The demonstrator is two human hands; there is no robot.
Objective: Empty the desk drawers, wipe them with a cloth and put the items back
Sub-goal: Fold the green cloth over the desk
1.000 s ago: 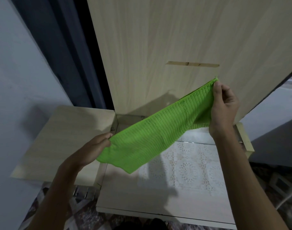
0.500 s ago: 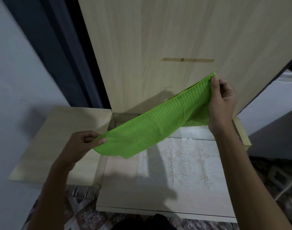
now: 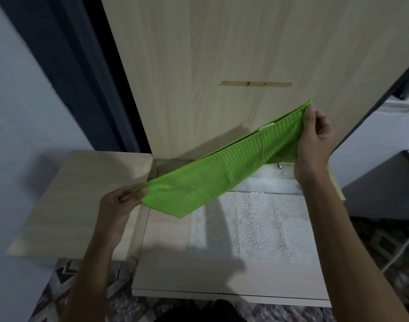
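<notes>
Your left hand [image 3: 120, 202] pinches the near-left end of the green cloth [image 3: 224, 168], and your right hand [image 3: 314, 145] pinches its far-right end, stretched above the open drawer [image 3: 166, 259]. The drawer looks emptied except for a lace liner [image 3: 252, 228]. Wiping and refilling seem left.

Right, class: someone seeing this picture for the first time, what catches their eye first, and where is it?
The bright green cloth stretches slantwise across the middle, pinched low by the left hand and high by the right hand. Beneath it lies an open drawer with a white lace-patterned liner.
</notes>
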